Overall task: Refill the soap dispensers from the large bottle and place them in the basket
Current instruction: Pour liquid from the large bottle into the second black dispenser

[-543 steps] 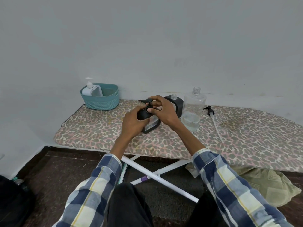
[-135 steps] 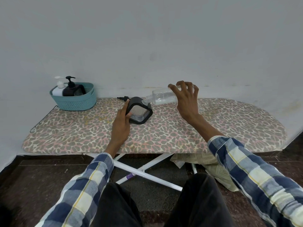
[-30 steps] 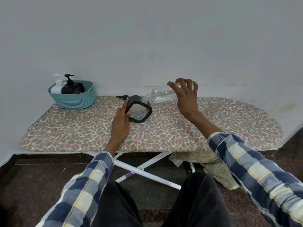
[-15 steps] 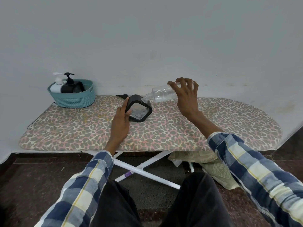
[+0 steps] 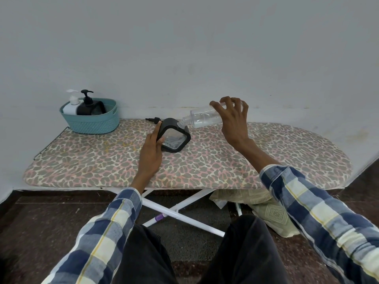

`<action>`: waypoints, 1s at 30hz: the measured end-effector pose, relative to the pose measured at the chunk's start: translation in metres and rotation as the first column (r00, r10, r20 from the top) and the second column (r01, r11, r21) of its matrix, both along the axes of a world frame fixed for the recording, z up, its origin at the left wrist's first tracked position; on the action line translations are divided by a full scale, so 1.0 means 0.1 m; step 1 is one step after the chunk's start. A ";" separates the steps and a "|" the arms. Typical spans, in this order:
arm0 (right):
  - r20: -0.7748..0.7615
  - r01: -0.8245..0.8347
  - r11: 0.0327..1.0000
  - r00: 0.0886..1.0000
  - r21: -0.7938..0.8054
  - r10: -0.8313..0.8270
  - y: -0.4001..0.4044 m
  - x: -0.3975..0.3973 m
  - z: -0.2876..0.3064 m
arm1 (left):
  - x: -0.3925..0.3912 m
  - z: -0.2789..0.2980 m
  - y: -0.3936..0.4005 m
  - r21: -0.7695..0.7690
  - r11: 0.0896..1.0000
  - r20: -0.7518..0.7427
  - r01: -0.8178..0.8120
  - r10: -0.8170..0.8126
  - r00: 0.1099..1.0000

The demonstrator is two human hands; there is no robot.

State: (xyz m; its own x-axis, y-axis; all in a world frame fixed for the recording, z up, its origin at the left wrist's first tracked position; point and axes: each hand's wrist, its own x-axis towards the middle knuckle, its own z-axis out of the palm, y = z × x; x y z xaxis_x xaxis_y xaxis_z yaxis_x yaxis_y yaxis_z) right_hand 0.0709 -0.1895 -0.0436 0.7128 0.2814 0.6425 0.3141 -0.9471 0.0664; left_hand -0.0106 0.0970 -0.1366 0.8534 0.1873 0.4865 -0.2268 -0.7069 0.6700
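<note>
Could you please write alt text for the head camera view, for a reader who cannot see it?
The right hand tips a clear bottle into a black-framed soap dispenser, steadied by the left hand, on a leopard-print ironing board. A teal basket at far left holds a white dispenser and a black dispenser.

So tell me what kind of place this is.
Probably a room in a home, used as a makeshift work spot: a leopard-print ironing board serves as the table against a plain wall, with folded cloth on the dark floor beneath.

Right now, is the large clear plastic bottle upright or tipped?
Tipped: the large clear plastic bottle lies nearly level in the right hand, neck at the black square dispenser.
</note>
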 end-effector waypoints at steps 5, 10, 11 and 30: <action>0.009 -0.005 1.000 1.000 0.005 0.005 0.00 0.00 0.00 | -0.01 0.01 0.00 -0.008 1.000 -0.002 -0.001 0.001 1.000; 0.015 -0.004 1.000 1.000 0.027 0.003 0.00 0.00 -0.04 | -0.01 0.00 0.00 -0.003 1.000 0.006 -0.010 0.010 1.000; 0.014 -0.001 0.999 1.000 0.039 0.000 0.00 0.00 -0.06 | -0.01 0.01 0.00 -0.007 1.000 0.006 -0.009 0.009 1.000; -0.247 0.008 0.874 0.960 0.485 0.129 0.21 -0.06 -0.66 | -0.03 0.03 -0.01 -0.077 0.996 -0.044 -0.045 0.042 0.998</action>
